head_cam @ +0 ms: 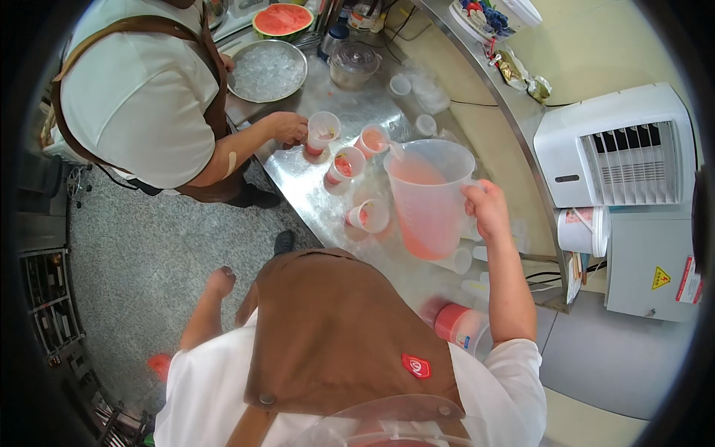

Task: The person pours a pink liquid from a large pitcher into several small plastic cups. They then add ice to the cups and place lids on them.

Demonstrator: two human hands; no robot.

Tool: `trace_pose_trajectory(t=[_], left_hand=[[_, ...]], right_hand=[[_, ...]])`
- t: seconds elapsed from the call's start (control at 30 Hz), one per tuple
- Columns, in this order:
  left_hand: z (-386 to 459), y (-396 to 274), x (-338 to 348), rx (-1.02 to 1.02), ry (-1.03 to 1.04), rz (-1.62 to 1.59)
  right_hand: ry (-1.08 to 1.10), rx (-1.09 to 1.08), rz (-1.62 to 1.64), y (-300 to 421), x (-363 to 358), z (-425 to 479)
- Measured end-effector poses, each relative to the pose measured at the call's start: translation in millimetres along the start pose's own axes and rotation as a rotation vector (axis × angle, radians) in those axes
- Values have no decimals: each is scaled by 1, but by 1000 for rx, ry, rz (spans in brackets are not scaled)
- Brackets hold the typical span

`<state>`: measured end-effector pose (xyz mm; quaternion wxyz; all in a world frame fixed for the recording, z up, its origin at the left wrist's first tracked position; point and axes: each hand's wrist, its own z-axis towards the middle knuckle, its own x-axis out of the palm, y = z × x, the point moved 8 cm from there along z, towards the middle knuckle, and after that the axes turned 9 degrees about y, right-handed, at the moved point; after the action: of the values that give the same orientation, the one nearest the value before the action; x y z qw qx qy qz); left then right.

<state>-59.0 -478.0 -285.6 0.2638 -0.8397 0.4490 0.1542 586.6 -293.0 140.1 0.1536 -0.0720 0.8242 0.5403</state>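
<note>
My right hand [487,208] grips the handle of a large clear plastic measuring jug [427,207] holding pink liquid. The jug is tilted, its spout at the rim of a plastic cup [373,139] with pink contents. Beside it stand a cup with red pieces [345,165] and a cup [323,133] that a co-worker's hand touches. Nearer to me, another cup [368,216] with red pieces stands on the steel table. My left hand [222,280] hangs over the floor at my side, away from the table; its fingers are partly hidden and it holds nothing visible.
A co-worker [139,95] stands at the left. Beyond the cups are a steel bowl of ice [268,72], a halved watermelon [282,21] and a lidded container [354,64]. A container with red contents [455,324] stands near my right side. A shelf [516,120] runs along the right.
</note>
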Motion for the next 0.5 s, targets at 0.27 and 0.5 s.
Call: trace_pose_trajectory(t=[0.27, 0.5], left_hand=[[8, 17, 10, 7, -21, -54], [6, 23, 14, -6, 0, -129]], right_hand=[[-27, -18, -28, 4, 2, -1], [3, 2, -15, 3, 4, 2]])
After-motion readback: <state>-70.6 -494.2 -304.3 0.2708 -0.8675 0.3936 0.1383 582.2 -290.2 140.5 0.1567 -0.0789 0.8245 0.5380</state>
